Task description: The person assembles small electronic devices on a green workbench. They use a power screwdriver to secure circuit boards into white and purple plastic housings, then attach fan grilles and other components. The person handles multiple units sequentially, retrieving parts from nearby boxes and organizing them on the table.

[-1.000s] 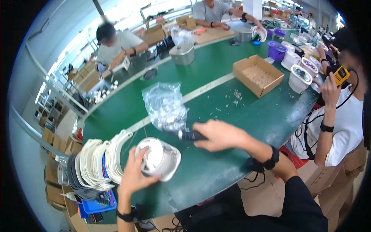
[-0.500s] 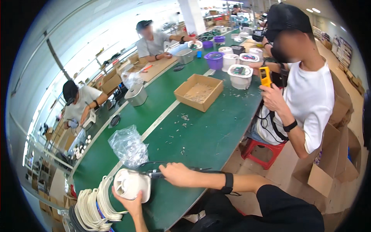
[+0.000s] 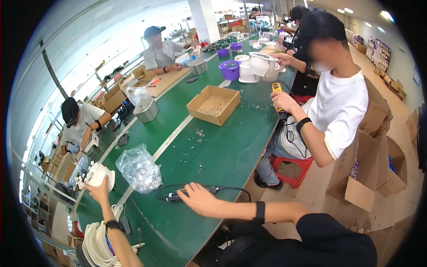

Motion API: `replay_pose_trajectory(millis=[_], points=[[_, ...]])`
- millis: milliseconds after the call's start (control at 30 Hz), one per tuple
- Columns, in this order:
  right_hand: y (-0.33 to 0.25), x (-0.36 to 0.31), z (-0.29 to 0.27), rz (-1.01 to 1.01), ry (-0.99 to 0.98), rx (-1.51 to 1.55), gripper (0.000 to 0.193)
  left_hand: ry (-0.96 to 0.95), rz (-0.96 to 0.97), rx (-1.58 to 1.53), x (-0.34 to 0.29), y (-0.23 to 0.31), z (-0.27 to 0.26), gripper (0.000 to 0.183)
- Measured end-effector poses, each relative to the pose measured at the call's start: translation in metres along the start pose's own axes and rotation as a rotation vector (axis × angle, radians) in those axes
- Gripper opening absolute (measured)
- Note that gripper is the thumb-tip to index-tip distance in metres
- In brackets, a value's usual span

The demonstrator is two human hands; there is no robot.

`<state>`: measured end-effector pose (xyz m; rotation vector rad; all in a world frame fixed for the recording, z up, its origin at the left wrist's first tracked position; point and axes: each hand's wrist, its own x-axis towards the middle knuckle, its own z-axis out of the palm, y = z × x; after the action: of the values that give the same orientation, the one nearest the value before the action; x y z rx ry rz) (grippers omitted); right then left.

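At the left end of the table, my left hand [image 3: 98,190] grips a white plastic housing [image 3: 101,174], round with a squared flange, its fingers around the near side. The housing is tilted and raised near the table's far left edge. My right hand [image 3: 198,199] rests over a black corded electric screwdriver [image 3: 171,196] that lies on the green tabletop. The fingers of that hand look spread across the tool rather than wrapped round it. Close beyond it lies a clear plastic bag [image 3: 140,169] of small white parts.
A cardboard box [image 3: 213,106] of small screws stands mid-table, with loose screws around it. Coiled white cables [image 3: 95,244] lie at the lower left. On the right, a co-worker holds a yellow screwdriver [image 3: 277,91] and a white housing [image 3: 263,63]. Cardboard boxes [image 3: 356,189] stand on the floor.
My left hand has carried the white housing away from the screwdriver, to the far left. My right hand's fingers have loosened over the screwdriver, now on the table. The co-worker has lifted a housing.
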<state>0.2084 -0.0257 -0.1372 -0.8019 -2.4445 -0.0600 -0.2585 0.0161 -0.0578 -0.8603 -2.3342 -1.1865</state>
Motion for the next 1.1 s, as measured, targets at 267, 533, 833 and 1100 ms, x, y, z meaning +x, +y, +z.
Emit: replay_pose_trajectory(millis=[267, 533, 833, 1100], points=[[0.012, -0.041, -0.011, -0.007, 0.102, 0.046, 0.061, -0.103, -0.33, 0.139, -0.038, -0.002, 0.055, 0.127], [0.016, -0.04, -0.002, 0.054, 0.128, 0.08, 0.057, -0.636, 0.583, -0.439, -0.122, 0.106, 0.003, 0.05], [0.128, 0.125, -0.122, 0.161, 0.463, 0.105, 0.011, -0.858, 0.411, -0.743, -0.248, 0.103, -0.01, 0.049], [0.459, 0.261, -0.115, 0.763, -0.117, -0.502, 0.032, -0.681, 0.362, -0.752, -0.265, 0.103, -0.006, 0.034]])
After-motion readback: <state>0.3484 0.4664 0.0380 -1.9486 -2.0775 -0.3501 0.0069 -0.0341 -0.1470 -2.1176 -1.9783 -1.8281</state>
